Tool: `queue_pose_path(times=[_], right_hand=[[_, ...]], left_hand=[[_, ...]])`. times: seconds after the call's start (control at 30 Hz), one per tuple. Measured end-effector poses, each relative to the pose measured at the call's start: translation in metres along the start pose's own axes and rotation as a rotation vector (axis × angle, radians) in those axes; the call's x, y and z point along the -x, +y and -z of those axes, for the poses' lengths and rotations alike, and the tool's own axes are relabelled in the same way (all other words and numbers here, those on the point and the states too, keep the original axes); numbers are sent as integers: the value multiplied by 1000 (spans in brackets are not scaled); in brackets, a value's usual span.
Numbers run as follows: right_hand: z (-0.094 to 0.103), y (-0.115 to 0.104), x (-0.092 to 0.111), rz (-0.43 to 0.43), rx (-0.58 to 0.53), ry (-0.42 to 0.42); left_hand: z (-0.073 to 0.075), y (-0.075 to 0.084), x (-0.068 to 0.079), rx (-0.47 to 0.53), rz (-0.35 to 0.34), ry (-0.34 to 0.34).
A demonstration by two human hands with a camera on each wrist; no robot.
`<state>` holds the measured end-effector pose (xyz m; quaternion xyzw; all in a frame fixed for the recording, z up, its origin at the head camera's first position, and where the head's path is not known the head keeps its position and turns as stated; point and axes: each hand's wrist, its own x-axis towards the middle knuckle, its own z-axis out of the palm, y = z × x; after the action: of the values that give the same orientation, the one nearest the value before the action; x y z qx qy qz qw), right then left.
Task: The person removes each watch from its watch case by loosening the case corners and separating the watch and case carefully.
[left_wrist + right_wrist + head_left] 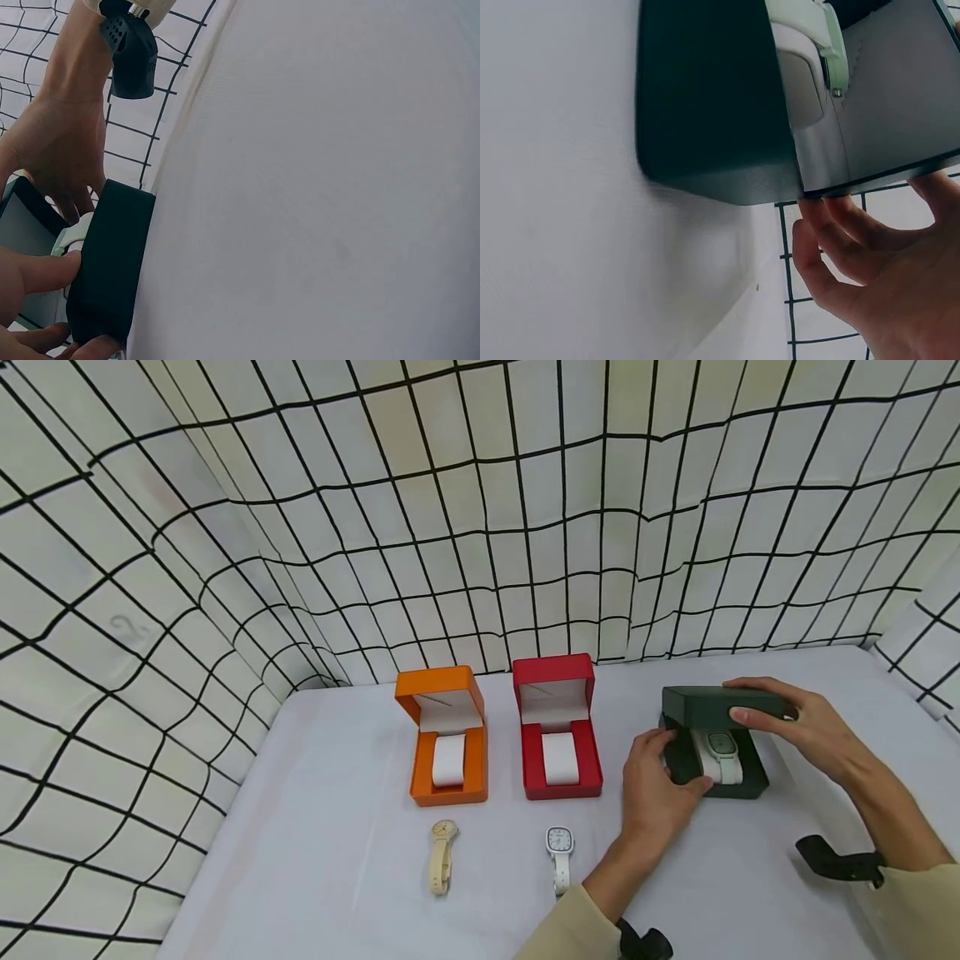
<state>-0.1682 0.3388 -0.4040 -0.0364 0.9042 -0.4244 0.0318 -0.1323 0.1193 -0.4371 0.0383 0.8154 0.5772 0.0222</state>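
A dark green watch box [738, 791] stands at the right of the table with its lid [693, 706] partly raised. Inside, a pale green watch [722, 745] is wrapped round a white cushion [705, 756]. My right hand [813, 727] grips the lid's right end, thumb on the front and fingers over the top. At the box's left front corner, my left hand [656, 797] holds the base, its thumb along the front edge. The left wrist view shows that thumb [45, 271] over the box wall [112, 262]. In the right wrist view the fingers [847, 232] lie along the lid's edge.
Left of the green box stand an open red watch box [534, 768] and an open orange watch box [423, 777], each with a white cushion. A white watch [560, 852] and a beige-gold watch [441, 856] lie before them. Black wire mesh [480, 527] rises behind the table.
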Motion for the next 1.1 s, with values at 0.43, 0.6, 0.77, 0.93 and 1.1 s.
queue_pose_path(times=[0.43,0.6,0.77,0.93,1.1], right_hand=[[-12,-3,7,75,-60,147],[-18,-6,5,139,-102,229],[-19,-11,1,208,-168,284],[-18,-13,-2,251,-205,318],[-17,-13,-1,272,-211,321]], left_hand=[[0,-1,0,22,7,-1],[0,-2,-1,29,11,6],[0,-1,-1,43,13,7],[0,0,1,40,7,9],[0,1,1,30,7,17]])
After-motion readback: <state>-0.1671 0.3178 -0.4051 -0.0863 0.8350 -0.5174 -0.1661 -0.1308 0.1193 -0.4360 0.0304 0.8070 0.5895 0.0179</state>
